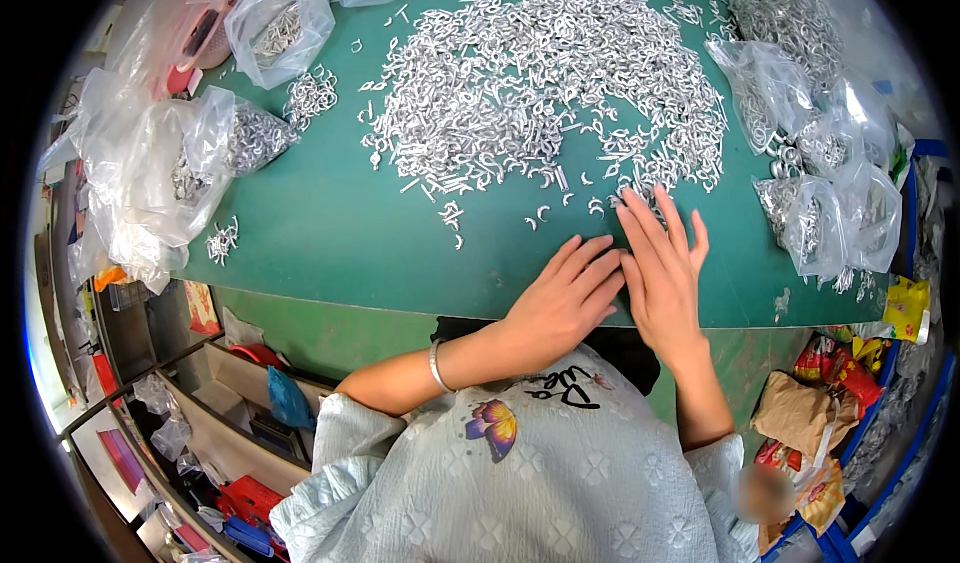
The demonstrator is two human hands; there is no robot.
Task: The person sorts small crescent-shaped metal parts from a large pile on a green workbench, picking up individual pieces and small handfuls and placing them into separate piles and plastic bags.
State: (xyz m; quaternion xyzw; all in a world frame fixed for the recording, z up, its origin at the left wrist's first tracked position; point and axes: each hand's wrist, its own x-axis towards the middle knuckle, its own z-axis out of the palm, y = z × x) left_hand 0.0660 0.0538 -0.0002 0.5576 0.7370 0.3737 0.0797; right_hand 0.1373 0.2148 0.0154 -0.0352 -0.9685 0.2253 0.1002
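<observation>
A wide heap of small silver metal pieces (560, 48), mostly hooks, curved bits and short pins, covers the far middle of the green tabletop (330, 213). At its near right edge lie the fingertips of my right hand (660, 288), its fingers stretched and apart. My left hand (562, 298), with a silver bangle (436, 366) on the wrist, rests beside it near the table's front edge. The left fingers are extended and slightly bent, close to the right hand, and hold nothing visible. A few loose curved pieces (541, 214) lie just beyond my hands.
Clear plastic bags of metal parts (258, 138) stand at the left, with a small cluster of parts (312, 95) near them. More filled bags (800, 113) line the right side. Below the table are a drawer unit (225, 403) at left and a brown paper bag (800, 408) at right.
</observation>
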